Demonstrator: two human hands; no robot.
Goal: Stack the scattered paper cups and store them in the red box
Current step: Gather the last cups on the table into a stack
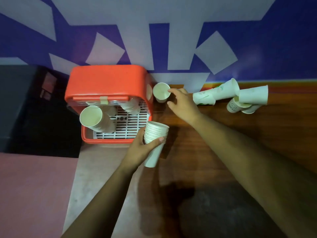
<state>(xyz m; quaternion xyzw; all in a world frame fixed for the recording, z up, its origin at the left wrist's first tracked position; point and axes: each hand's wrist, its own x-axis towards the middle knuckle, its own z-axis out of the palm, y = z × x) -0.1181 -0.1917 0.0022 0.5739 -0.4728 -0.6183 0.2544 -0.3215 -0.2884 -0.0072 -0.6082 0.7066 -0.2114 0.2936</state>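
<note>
My left hand point(139, 149) grips a stack of white paper cups point(155, 134) just off the red box's front right corner. The red box point(106, 79) stands open at the table's left end, with a leaning stack of cups point(96, 120) and a second stack point(129, 106) on its white slatted floor. A single upright cup point(161, 92) stands beside the box's right wall. My right hand point(182, 104) is spread next to that cup, with a fingertip at its rim and the thumb near its base. Several loose cups point(228, 94) lie tipped over at the back right.
The wooden table point(257, 134) runs along a blue and white wall point(159, 42). A dark cabinet or box point(30, 107) sits left of the red box, beyond the table's edge. A pink floor point(30, 194) shows at the lower left.
</note>
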